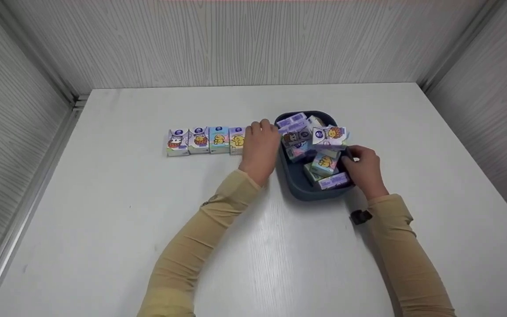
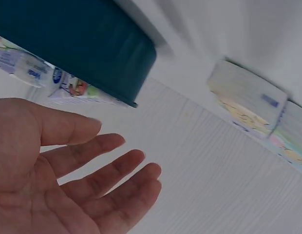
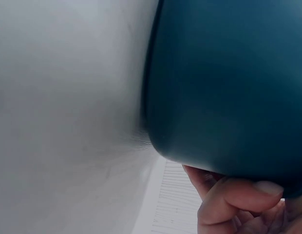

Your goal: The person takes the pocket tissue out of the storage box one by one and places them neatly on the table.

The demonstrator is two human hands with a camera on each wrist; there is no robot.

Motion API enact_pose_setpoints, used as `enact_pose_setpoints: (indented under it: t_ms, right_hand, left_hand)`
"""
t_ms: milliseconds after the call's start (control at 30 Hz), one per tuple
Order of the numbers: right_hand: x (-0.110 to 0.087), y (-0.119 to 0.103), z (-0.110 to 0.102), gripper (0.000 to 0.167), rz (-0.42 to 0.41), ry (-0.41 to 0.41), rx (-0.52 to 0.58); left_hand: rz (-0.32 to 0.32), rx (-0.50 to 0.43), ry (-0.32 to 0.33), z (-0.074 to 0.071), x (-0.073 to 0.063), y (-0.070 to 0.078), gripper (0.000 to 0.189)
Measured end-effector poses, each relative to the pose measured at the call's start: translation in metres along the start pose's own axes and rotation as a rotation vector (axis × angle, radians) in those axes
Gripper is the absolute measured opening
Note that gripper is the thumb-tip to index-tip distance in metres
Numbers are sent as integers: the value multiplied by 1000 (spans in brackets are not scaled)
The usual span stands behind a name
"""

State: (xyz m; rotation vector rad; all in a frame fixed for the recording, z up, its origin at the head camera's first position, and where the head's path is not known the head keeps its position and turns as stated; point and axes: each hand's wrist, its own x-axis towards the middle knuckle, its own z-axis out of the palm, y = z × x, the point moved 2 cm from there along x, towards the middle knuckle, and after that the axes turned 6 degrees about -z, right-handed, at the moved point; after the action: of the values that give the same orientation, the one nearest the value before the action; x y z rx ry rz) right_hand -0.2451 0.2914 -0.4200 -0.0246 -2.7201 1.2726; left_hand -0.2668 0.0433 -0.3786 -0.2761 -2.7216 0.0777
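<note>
A dark blue plastic bin (image 1: 299,187) stands right of centre, with several small cartoon-printed packs, like pocket tissues, piled inside. One white-and-purple pack (image 1: 329,136) lies on top near the right rim. My right hand (image 1: 365,169) grips the bin's right rim; the right wrist view has its curled fingers (image 3: 224,200) at the edge. Between the bin and a row of packs (image 1: 199,141) is my left hand (image 1: 262,149). The left wrist view shows that palm holding nothing, fingers loosely bent and apart. In the head view this hand covers the row's right end.
The white table (image 1: 117,211) meets a grey wood-grain panel (image 1: 244,44) at the back, with similar panels at both sides. A small black object (image 1: 361,216) is at the right sleeve's cuff.
</note>
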Motion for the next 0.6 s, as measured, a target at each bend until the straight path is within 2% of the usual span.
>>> enact_pose_setpoints:
  t_ms: [100,167,267,367,467,533,600]
  right_hand:
    - [1,0,-1,31,-23,12,-10]
    - [2,0,-2,30,-37,23,-16]
    - [2,0,-2,30,-38,32,-19]
    - [1,0,-1,31,-28,28,-16]
    - [1,0,0,31,-28,23,-19]
    - [1,-1,0,30,-29,22,-21]
    - [1,-1,-1,30,-28,22,-24]
  left_hand:
    - [61,-26,43,-10,0,18,23]
    - [133,-65,35,-15,-1,30,26]
    - [255,-137,-31,-18,-3,48,39]
    - [341,-198,-127,-19,-5,62,57]
    - [388,-241,-197,-17,-8,70,73]
    - [406,-254,-203,-17,-10,74,78]
    - [416,-274,-179,-17,-11,76,78]
